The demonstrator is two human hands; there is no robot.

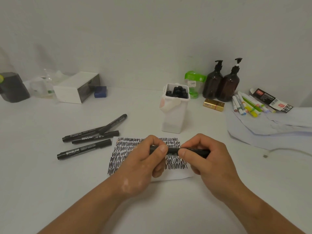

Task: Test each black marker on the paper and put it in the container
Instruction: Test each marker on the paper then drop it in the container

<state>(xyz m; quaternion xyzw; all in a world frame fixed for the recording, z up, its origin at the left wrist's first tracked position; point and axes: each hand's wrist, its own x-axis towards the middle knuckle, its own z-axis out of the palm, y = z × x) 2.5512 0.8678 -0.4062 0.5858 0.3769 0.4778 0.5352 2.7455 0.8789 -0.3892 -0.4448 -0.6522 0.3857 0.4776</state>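
Loose markers (84,149) lay left of the left grip (148,159), the white container (173,119) beyond. It and the right grip (207,159) pinched a black marker (173,150), held crosswise over the paper (121,152).

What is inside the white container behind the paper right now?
Black markers stand packed in the white container, only their top ends showing at the opening. Its opaque wall hides their barrels and anything underneath, so an exact count cannot be told.

Matt white tabletop (50,183); thin white paper sheet (175,178) – inked with scribbles; smooth white plastic container (172,120); upper right, glossy amber plastic pump bottles (219,85) – shiny gold box (213,104).
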